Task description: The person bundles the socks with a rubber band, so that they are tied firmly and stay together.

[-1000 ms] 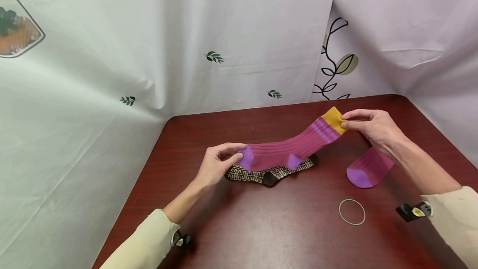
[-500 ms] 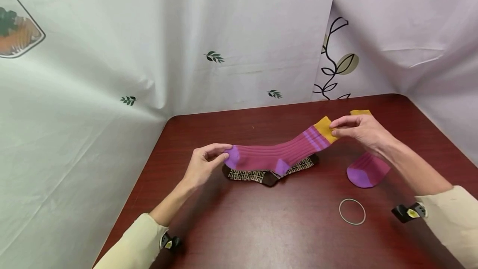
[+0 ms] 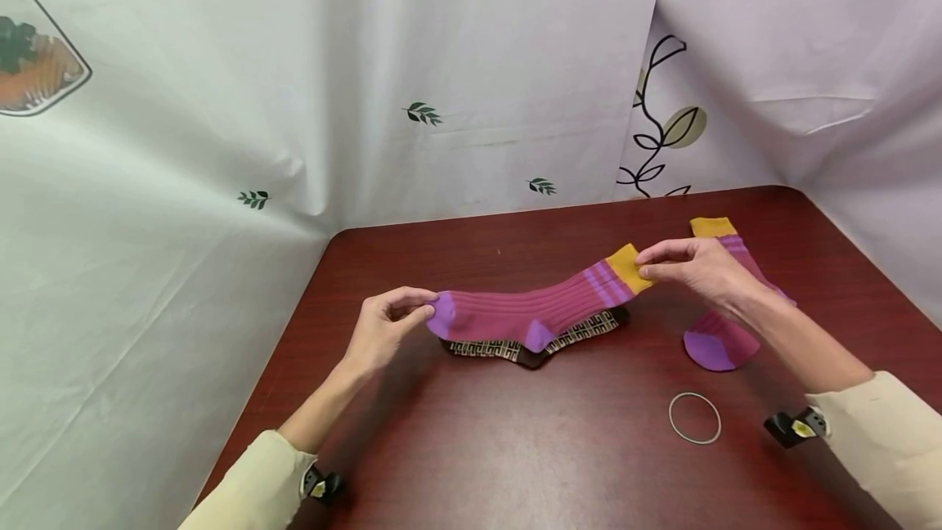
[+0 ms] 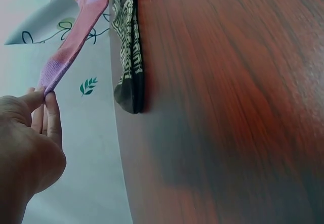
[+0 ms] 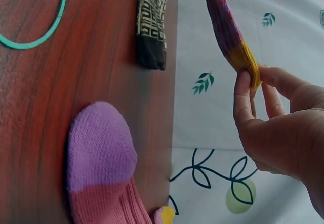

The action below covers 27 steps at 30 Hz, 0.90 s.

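“Pinched at both ends, that pink sock [image 3: 500, 314]: left hand [image 3: 377, 332] on its purple toe, right hand [image 3: 710, 272] on its yellow cuff?”

“Yes, thumb against fingers each time, and the sock spans the air between them, heel downward.”

“What lies nearest on the table [image 3: 545, 440]?”

“A thin ring [image 5: 30, 45]. It's whole and pale in the head view; the right wrist view cuts it off but shows it turquoise.”

“And past that?”

“A second sock [image 5: 101, 153], pink too, over on the right. The right forearm [image 3: 817, 335] crosses it in the head view, while the right wrist view has its purple toe uncovered.”

“Is the dark patterned sock [image 4: 129, 47] touching the held one?”

“Seen from the head, the held one overlaps it; the left wrist view shows their toes apart, the dark one lying on the table.”

“Farthest off?”

“White cloth [image 3: 486, 56], printed with leaves, behind the table's far edge.”
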### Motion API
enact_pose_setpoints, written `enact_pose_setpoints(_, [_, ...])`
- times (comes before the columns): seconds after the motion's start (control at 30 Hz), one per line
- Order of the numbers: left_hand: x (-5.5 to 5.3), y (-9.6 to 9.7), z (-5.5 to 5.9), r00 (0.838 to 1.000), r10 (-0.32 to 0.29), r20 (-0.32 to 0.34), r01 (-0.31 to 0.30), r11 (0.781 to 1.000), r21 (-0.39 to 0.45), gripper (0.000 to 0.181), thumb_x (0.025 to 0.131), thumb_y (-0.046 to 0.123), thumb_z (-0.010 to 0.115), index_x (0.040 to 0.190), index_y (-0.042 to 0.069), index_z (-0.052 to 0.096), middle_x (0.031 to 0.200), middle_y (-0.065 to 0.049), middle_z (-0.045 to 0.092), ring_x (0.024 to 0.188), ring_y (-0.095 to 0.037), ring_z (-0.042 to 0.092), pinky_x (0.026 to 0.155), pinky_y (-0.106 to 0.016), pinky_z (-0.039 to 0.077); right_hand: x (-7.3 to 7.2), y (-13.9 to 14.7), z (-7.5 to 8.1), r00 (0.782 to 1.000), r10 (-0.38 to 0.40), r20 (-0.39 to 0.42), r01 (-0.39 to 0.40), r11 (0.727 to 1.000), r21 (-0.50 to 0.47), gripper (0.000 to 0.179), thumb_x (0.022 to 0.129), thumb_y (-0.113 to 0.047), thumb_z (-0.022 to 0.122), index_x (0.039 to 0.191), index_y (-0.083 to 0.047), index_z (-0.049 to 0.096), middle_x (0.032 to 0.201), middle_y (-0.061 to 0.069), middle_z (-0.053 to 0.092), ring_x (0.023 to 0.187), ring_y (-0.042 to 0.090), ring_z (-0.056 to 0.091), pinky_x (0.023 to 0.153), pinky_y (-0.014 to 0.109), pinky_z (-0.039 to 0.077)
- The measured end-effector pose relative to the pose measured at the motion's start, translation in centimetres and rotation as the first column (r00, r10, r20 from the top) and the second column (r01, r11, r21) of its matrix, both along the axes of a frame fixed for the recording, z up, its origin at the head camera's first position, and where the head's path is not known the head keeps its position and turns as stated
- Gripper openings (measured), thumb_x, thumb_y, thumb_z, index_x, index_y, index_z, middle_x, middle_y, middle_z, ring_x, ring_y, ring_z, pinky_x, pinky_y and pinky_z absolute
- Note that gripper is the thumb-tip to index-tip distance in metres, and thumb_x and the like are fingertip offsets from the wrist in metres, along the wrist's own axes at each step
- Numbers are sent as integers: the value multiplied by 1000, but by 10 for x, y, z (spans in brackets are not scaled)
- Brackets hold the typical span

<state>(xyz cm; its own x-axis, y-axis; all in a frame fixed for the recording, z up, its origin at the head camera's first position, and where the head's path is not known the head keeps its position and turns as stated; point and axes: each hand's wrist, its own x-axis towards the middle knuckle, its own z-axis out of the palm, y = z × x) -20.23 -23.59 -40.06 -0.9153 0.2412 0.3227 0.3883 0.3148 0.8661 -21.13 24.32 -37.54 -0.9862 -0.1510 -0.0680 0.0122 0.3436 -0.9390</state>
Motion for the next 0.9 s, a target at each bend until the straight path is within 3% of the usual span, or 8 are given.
enact_pose_setpoints(0.17, [1,-5,-2,999,36,38,-35,998,-46,20,95,6,81,115,7,81,103,-11,80,86,-26,72,74,-24,57,1,-5,-4,1000,9,-2,-9,1000,7,36,96,-27,82,122,-2,76,113,-9,72,108,13,61,93,29,50])
enact_pose_setpoints(0.4, [1,-9,-5,996,45,78,-39,996,-81,20,96,8,80,116,7,80,105,-11,79,85,-16,71,76,-27,58,0,-9,-10,1000,26,1,-26,1000,8,33,98,-23,80,121,0,76,114,-4,73,102,11,65,91,28,52])
enact_pose_setpoints(0.9, [1,-18,-9,987,51,150,-35,994,-107,22,97,10,79,118,5,80,109,-12,79,87,-16,72,76,-24,57,-1,-9,-19,998,65,4,-65,996,64,36,99,-23,78,127,0,75,130,12,71,106,8,65,92,25,48])
